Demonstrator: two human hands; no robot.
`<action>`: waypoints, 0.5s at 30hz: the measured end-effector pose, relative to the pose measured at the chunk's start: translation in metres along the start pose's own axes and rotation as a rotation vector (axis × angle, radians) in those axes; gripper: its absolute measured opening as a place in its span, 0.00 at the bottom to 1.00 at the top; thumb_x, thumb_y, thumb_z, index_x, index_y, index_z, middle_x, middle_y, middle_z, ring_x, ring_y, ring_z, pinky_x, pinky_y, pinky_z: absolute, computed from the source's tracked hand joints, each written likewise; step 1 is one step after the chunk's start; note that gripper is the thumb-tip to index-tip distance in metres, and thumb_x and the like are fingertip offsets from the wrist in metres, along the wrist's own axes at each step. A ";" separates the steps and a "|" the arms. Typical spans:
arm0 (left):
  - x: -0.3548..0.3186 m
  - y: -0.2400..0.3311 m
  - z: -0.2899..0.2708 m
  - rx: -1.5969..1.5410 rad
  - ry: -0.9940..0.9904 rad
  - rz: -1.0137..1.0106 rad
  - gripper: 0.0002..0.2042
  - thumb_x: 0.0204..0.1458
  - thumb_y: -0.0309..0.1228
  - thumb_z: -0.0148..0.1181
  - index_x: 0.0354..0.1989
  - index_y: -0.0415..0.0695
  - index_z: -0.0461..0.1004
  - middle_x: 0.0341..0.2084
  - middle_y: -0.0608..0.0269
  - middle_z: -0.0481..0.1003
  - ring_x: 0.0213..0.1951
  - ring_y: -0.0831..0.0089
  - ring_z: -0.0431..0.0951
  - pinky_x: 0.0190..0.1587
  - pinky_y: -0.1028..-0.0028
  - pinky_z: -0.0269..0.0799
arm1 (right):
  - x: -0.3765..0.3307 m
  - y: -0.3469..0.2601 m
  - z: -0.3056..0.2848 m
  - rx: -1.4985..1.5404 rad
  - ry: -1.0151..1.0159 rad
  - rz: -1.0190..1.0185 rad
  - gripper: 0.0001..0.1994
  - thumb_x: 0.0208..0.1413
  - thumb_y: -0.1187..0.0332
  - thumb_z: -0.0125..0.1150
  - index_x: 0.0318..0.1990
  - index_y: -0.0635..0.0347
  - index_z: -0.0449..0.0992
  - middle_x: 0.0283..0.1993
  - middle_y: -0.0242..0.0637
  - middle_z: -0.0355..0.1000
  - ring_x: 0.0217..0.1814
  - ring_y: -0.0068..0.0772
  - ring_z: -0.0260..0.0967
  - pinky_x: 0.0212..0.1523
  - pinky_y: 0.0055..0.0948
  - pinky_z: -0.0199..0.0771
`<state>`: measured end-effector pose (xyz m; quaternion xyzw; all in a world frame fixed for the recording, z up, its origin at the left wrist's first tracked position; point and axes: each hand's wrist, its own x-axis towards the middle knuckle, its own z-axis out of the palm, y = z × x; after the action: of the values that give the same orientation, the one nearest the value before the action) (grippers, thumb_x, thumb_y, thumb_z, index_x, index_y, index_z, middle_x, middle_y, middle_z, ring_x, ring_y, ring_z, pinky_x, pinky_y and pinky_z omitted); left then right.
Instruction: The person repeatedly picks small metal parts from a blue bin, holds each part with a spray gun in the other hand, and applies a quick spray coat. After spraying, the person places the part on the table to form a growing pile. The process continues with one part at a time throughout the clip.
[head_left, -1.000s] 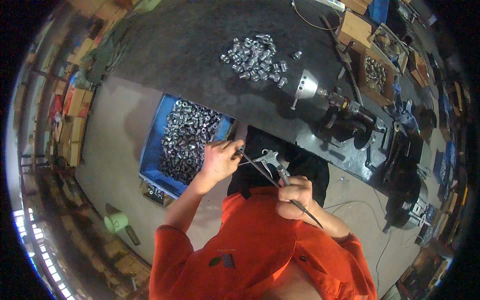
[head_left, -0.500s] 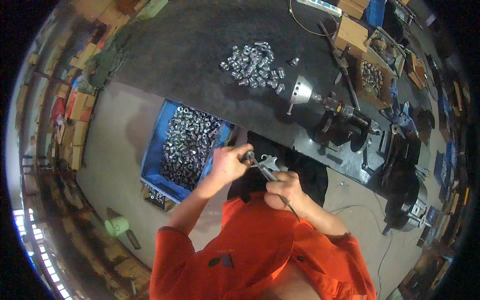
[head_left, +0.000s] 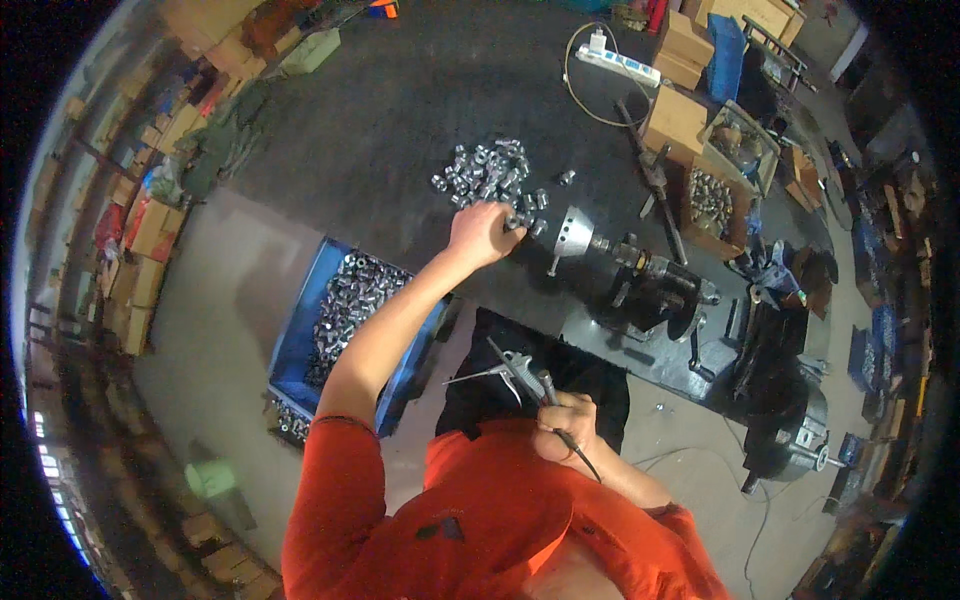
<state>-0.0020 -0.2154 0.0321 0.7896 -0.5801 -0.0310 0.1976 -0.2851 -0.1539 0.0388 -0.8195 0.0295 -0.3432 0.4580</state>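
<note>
My left hand (head_left: 482, 236) reaches over the dark bench to the near edge of a pile of shiny metal fittings (head_left: 490, 172). Its fingers are closed around one metal fitting (head_left: 513, 222), partly hidden by them. Down by my lap, my right hand (head_left: 568, 428) grips a slim pen-shaped tool (head_left: 547, 388) with a thin dark cord trailing below the fist. A silver air blow gun (head_left: 515, 372) lies against the tool, over the black cloth (head_left: 480, 405) on my lap.
A blue crate (head_left: 287, 352) full of similar fittings stands left, below the bench. On the bench (head_left: 350, 120), a fixture with a silver conical head (head_left: 574, 233) stands right of the pile. Cardboard boxes (head_left: 672, 125) and a power strip (head_left: 618, 66) sit farther back.
My left hand has moved from beside the tool tip, up and forward to the pile. My right hand stays low with the tool. The whole view has shifted slightly.
</note>
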 end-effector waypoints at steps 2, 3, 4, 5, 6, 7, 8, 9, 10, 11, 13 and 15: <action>0.023 -0.003 0.007 -0.151 0.106 -0.011 0.17 0.41 0.41 0.62 0.37 0.44 0.76 0.17 0.55 0.74 0.25 0.56 0.76 0.28 0.61 0.69 | 0.000 -0.002 -0.003 0.006 -0.002 0.027 0.11 0.29 0.74 0.58 0.13 0.56 0.59 0.14 0.35 0.53 0.14 0.37 0.55 0.14 0.35 0.54; 0.034 -0.001 0.006 -0.217 0.119 -0.044 0.17 0.41 0.40 0.62 0.39 0.44 0.75 0.17 0.55 0.74 0.25 0.57 0.76 0.28 0.62 0.69 | -0.001 -0.003 -0.004 0.009 -0.001 0.044 0.10 0.29 0.74 0.58 0.13 0.56 0.59 0.14 0.35 0.54 0.14 0.37 0.55 0.14 0.35 0.54; 0.045 -0.001 0.005 -0.216 0.149 -0.062 0.19 0.41 0.39 0.61 0.42 0.43 0.73 0.18 0.55 0.75 0.24 0.59 0.76 0.28 0.64 0.69 | -0.003 0.000 -0.003 0.009 0.018 0.059 0.09 0.29 0.74 0.57 0.14 0.56 0.60 0.15 0.35 0.54 0.14 0.37 0.56 0.14 0.34 0.54; 0.048 0.001 0.000 -0.211 0.175 -0.108 0.19 0.42 0.38 0.61 0.43 0.42 0.73 0.20 0.55 0.75 0.23 0.60 0.76 0.28 0.65 0.69 | -0.004 0.000 -0.002 0.008 0.030 0.060 0.09 0.29 0.75 0.57 0.14 0.56 0.60 0.15 0.35 0.55 0.14 0.37 0.56 0.14 0.34 0.54; 0.047 0.001 -0.005 -0.269 0.200 -0.113 0.19 0.43 0.37 0.61 0.43 0.41 0.73 0.19 0.55 0.75 0.23 0.61 0.76 0.27 0.66 0.69 | -0.003 0.000 -0.002 0.008 0.041 0.060 0.09 0.29 0.75 0.57 0.13 0.57 0.60 0.15 0.35 0.55 0.14 0.37 0.56 0.14 0.33 0.54; 0.046 0.000 -0.011 -0.328 0.227 -0.119 0.18 0.43 0.36 0.61 0.43 0.41 0.73 0.19 0.55 0.75 0.23 0.62 0.76 0.27 0.67 0.68 | -0.002 0.000 -0.002 0.010 0.049 0.059 0.09 0.29 0.75 0.56 0.13 0.57 0.60 0.15 0.35 0.55 0.14 0.37 0.56 0.14 0.33 0.54; 0.040 -0.002 -0.015 -0.335 0.227 -0.107 0.17 0.44 0.35 0.61 0.43 0.41 0.73 0.18 0.56 0.74 0.22 0.65 0.75 0.26 0.68 0.68 | -0.002 -0.001 -0.002 0.023 0.041 0.075 0.09 0.29 0.75 0.56 0.13 0.57 0.60 0.15 0.35 0.55 0.14 0.37 0.56 0.14 0.33 0.54; 0.029 -0.005 -0.019 -0.342 0.229 -0.099 0.17 0.44 0.34 0.61 0.42 0.40 0.73 0.17 0.57 0.73 0.21 0.67 0.74 0.25 0.69 0.67 | -0.001 -0.002 -0.003 0.038 0.030 0.091 0.09 0.30 0.75 0.56 0.13 0.57 0.60 0.15 0.36 0.56 0.14 0.37 0.56 0.14 0.33 0.54; 0.018 -0.010 -0.023 -0.348 0.233 -0.092 0.16 0.45 0.33 0.61 0.42 0.40 0.73 0.15 0.58 0.72 0.19 0.70 0.73 0.25 0.71 0.66 | 0.000 -0.002 -0.004 0.053 0.017 0.105 0.09 0.30 0.75 0.56 0.13 0.57 0.60 0.15 0.36 0.56 0.14 0.37 0.56 0.14 0.33 0.54; 0.004 -0.020 -0.028 -0.348 0.222 -0.099 0.16 0.45 0.33 0.61 0.42 0.40 0.73 0.15 0.59 0.71 0.19 0.72 0.72 0.24 0.72 0.65 | 0.001 -0.002 -0.002 0.047 0.008 0.089 0.09 0.31 0.75 0.56 0.13 0.57 0.60 0.14 0.36 0.56 0.14 0.37 0.56 0.14 0.33 0.54; -0.028 -0.038 -0.038 -0.348 0.192 -0.113 0.15 0.46 0.32 0.61 0.41 0.39 0.73 0.13 0.61 0.69 0.17 0.77 0.68 0.23 0.73 0.63 | -0.002 0.001 0.000 0.043 0.027 0.079 0.08 0.31 0.74 0.56 0.13 0.57 0.61 0.14 0.36 0.55 0.14 0.37 0.56 0.14 0.32 0.54; -0.065 -0.057 -0.050 -0.346 0.169 -0.203 0.13 0.46 0.31 0.61 0.39 0.38 0.73 0.12 0.61 0.67 0.16 0.79 0.64 0.20 0.73 0.61 | -0.001 0.001 -0.002 0.066 -0.013 0.118 0.08 0.29 0.73 0.56 0.13 0.56 0.61 0.13 0.35 0.54 0.12 0.35 0.56 0.14 0.29 0.52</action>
<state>0.0419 -0.1267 0.0466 0.7980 -0.4651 -0.0837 0.3740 -0.2871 -0.1559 0.0379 -0.8031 0.0635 -0.3113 0.5041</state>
